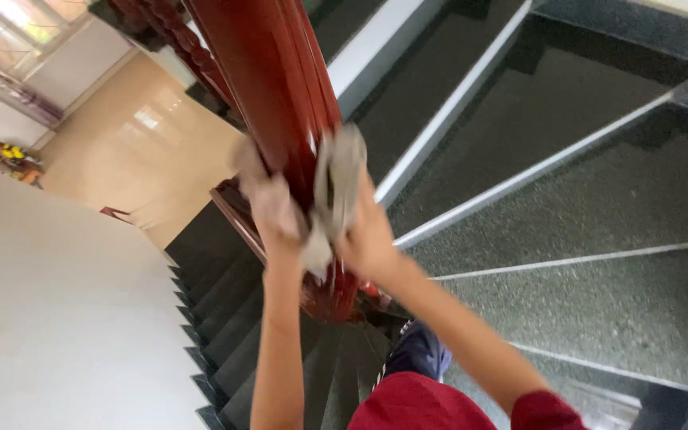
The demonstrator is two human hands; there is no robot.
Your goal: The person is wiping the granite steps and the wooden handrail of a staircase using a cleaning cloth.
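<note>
Both hands press a pale grey cloth point(336, 187) against a thick, glossy red-brown wooden post point(268, 95) of a staircase railing. The left hand point(274, 209) sits on the post's left side, its grip closed around one bunched end of the cloth, fingers blurred by motion. The right hand point(368, 235) sits on the post's right side, its grip closed on the other part of the cloth, which stands up above the fingers as a flattened fold lying against the wood. A loose corner of the cloth hangs down between the two wrists, in front of the post's lower part. So the cloth wraps the post from both sides, pinned between palms and wood. To the right, dark speckled stone steps point(599, 199) with pale edges fan out. Down left, a shiny beige floor point(137, 135) shows below.
</note>
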